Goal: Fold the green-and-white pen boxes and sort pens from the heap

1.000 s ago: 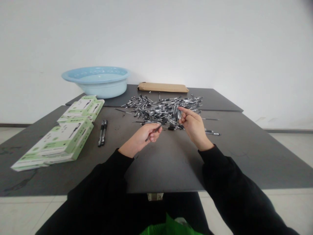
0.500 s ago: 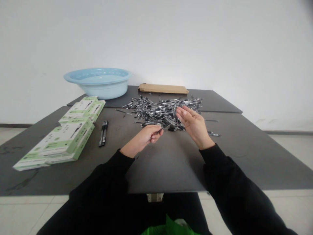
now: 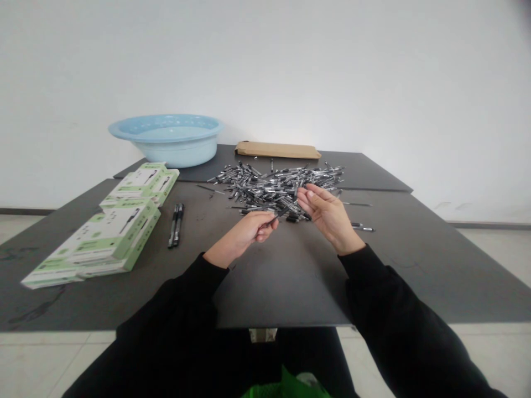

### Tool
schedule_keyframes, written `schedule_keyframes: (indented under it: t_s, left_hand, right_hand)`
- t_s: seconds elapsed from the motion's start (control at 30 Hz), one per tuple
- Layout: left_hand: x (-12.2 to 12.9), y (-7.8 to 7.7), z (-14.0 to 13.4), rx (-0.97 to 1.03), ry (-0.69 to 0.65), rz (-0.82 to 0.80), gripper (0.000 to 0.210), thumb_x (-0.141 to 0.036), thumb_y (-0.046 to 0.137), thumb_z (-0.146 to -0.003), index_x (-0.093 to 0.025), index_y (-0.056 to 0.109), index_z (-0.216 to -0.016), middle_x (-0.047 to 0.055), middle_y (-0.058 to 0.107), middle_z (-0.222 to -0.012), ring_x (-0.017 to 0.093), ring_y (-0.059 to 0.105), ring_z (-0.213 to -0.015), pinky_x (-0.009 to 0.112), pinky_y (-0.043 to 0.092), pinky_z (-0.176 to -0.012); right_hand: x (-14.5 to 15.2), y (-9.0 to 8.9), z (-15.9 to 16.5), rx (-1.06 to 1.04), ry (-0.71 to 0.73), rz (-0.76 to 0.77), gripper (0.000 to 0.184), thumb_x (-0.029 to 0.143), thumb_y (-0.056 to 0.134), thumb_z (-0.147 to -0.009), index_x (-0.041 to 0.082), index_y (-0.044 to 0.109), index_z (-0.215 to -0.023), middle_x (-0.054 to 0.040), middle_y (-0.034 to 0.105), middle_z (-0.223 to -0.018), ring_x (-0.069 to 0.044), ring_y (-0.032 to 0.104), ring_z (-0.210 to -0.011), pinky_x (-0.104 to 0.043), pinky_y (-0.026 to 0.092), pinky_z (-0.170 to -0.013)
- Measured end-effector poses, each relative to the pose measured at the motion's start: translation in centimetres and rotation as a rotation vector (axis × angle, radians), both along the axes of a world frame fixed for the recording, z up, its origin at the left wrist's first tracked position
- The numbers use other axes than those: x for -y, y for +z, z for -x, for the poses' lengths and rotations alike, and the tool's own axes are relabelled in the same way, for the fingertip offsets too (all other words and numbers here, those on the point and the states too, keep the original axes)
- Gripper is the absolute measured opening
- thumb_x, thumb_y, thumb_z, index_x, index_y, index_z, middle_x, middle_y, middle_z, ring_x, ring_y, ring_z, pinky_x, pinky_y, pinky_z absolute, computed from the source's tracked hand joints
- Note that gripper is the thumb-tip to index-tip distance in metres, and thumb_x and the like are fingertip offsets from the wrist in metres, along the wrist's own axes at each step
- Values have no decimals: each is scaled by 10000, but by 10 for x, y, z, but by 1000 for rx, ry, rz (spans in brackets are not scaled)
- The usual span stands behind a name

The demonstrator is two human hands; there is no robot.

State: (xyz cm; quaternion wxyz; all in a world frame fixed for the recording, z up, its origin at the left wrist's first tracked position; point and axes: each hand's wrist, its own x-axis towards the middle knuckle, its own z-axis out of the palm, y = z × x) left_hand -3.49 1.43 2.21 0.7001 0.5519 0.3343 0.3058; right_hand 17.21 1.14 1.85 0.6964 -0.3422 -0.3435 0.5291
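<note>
A thin dark pen (image 3: 282, 212) pokes out of my left hand (image 3: 254, 226), its fingers closed around it and its tip pointing up to the right over the pile. My right hand (image 3: 326, 213) is held a little to the right, palm turned inward and fingers loosely bent with gaps between them. I see nothing held in it, though its fingertips overlap the pile behind. Beyond both hands lies a heap of black-and-clear pens (image 3: 261, 190). Several pens lie loose at its edges.
Two pens (image 3: 176, 225) lie side by side left of my hands. Green-and-white pen boxes (image 3: 112, 232) are stacked at the left. A light blue basin (image 3: 174, 149) stands behind them, and a flat brown cardboard piece (image 3: 277, 150) lies at the back of the dark table (image 3: 286, 287).
My right hand has dipped slightly, and its fingers have curled a little more. The left hand stays in nearly the same place with the pen.
</note>
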Motion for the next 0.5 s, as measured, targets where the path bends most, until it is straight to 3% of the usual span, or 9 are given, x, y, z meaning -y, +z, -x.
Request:
schedule_keyframes:
  t_s: [0.3, 0.5]
  left_hand:
    - [0, 0, 1, 5, -5, 11, 268, -280, 511, -899, -130, 581, -688, -60, 344, -479, 63, 302, -421, 189, 239, -438]
    - [0, 0, 1, 1, -12, -2, 277, -294, 513, -902, -135, 573, -683, -64, 338, -476, 61, 289, -420, 191, 232, -443]
  right_hand:
    - [0, -1, -5, 39, -96, 48, 166, 197, 838, -746, 198, 718, -861, -52, 804, -929, -163, 766, -868, -314, 624, -875]
    - [-1, 2, -6, -47, -9, 107, 180, 219, 824, -737, 247, 694, -859, 21, 776, -998, -130, 720, -955, -252, 564, -821]
